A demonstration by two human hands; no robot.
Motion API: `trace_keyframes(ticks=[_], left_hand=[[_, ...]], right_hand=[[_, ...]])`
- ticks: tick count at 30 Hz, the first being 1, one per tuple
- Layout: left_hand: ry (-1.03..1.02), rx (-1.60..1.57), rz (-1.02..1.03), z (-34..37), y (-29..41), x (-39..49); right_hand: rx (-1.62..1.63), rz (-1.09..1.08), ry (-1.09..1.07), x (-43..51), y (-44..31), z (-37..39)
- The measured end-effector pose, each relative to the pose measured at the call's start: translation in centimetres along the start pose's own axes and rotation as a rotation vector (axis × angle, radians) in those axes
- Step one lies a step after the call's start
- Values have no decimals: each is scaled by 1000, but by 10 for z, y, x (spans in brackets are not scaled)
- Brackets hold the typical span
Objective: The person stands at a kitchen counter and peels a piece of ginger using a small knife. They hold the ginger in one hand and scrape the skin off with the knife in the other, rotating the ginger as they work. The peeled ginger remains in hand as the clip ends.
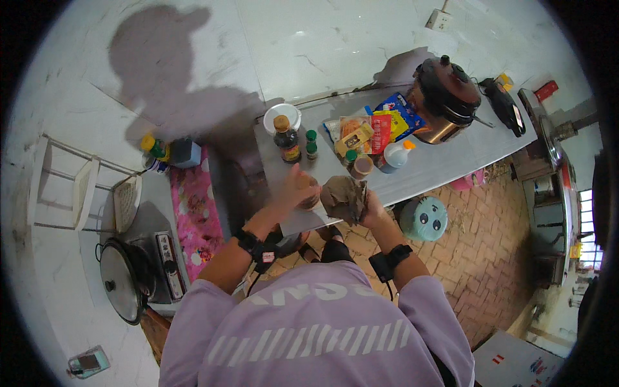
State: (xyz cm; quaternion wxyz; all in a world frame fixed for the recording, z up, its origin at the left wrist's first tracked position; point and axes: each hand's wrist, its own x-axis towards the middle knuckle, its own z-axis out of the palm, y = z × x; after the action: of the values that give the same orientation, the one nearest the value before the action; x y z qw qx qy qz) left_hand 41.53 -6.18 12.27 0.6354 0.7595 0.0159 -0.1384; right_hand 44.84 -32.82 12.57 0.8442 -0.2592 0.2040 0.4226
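Observation:
My right hand (371, 209) grips a crumpled grey-brown cloth (342, 197) over the front edge of the table. To its left, my left hand (290, 188) is blurred, its fingers spread over a round brownish jar (309, 193). Whether those fingers grip the jar I cannot tell. Just behind the hands stand a jar with a tan lid (362, 166) and a green-capped bottle (351, 156). Farther back are a dark sauce bottle (288, 142) with a brown cap and two small green-capped spice bottles (311, 145).
A white tub (285, 116), food packets (370, 135), an orange-capped bottle (395, 157) and an electric pressure cooker (442, 101) stand on the grey table (435, 162). A round stool (423, 220) is below it. Leftward, a lidded pan (118, 283) sits on a gas stove (169, 266).

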Motion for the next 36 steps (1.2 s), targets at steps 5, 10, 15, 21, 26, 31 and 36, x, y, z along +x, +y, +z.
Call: trace_keyframes(ticks=[5, 10, 15, 21, 26, 31, 36], left_hand=[[9, 428, 267, -16, -9, 1], [77, 304, 94, -14, 0, -4], [282, 628, 97, 10, 12, -22], [254, 767, 427, 5, 8, -17], [68, 433, 187, 1, -1, -11], [71, 399, 212, -1, -6, -9], [107, 341, 224, 3, -10, -9]], right_hand=[[15, 34, 63, -9, -3, 9], [-136, 38, -73, 24, 12, -7], [-742, -266, 561, 87, 56, -31], [-735, -64, 216, 83, 62, -30], [-730, -161, 222, 114, 73, -49], [-482, 46, 294, 102, 74, -59], [-550, -185, 201, 65, 74, -30]])
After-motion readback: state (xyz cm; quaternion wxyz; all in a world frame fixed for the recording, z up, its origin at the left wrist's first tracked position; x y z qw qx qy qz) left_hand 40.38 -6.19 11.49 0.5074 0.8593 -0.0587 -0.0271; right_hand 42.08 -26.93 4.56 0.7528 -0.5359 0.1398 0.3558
